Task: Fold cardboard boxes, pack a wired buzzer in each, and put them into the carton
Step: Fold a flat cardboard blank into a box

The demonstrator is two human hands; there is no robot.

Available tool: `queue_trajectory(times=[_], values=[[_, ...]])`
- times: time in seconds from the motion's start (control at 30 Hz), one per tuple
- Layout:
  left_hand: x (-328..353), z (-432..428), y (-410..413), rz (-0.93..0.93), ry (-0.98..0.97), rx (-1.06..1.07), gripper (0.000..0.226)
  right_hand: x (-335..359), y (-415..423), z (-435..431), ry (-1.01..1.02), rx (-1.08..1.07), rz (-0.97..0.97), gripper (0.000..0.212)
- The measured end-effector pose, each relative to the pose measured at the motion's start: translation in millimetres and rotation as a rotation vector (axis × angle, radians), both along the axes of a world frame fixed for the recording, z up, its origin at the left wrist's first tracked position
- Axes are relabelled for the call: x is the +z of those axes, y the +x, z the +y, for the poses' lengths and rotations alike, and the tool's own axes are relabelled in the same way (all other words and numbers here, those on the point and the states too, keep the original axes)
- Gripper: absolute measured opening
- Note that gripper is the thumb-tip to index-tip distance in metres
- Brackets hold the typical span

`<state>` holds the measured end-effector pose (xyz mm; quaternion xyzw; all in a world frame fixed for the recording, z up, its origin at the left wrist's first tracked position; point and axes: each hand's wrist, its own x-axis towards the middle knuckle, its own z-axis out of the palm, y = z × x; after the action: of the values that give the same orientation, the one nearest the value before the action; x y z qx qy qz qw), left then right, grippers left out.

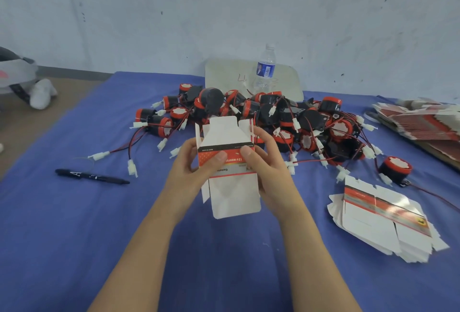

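I hold a small white and red cardboard box [231,187] above the blue table, both end flaps sticking out unfolded. My left hand [194,165] grips its left side with the thumb on the red printed band. My right hand [266,165] grips the right side, thumb on the same band. Behind the box lies a heap of black and red wired buzzers [261,117] with white connectors. One buzzer [394,167] lies apart at the right. A stack of flat box blanks [383,222] rests at the near right.
A blue cloth [74,224] covers the table. A black marker [92,176] lies at the left. A water bottle [265,68] stands on a pale board [224,75] at the back. More flat blanks [423,120] are piled at the far right edge.
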<state>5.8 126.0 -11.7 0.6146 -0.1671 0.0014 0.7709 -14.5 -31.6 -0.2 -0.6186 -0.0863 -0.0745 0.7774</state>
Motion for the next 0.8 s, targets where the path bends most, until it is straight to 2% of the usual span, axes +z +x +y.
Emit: queue_trajectory(times=[0.1, 0.3, 0.5, 0.63, 0.8], values=[[-2, 0, 0, 0.045, 0.011, 0.005, 0.063, 0, 0, -3, 0.024, 0.072, 0.05, 0.048], [-2, -1, -4, 0.063, -0.005, -0.055, 0.055, -1, 0, -5, 0.074, 0.109, 0.099, 0.034], [-2, 1, -3, 0.217, -0.127, -0.178, 0.05, -6, 3, -6, 0.062, 0.127, 0.125, 0.027], [-4, 2, -2, 0.297, -0.104, -0.203, 0.044, -8, 2, -5, 0.03, 0.149, 0.168, 0.031], [-5, -1, -2, 0.351, -0.125, -0.185, 0.055, -10, 6, -1, 0.053, 0.118, 0.234, 0.044]])
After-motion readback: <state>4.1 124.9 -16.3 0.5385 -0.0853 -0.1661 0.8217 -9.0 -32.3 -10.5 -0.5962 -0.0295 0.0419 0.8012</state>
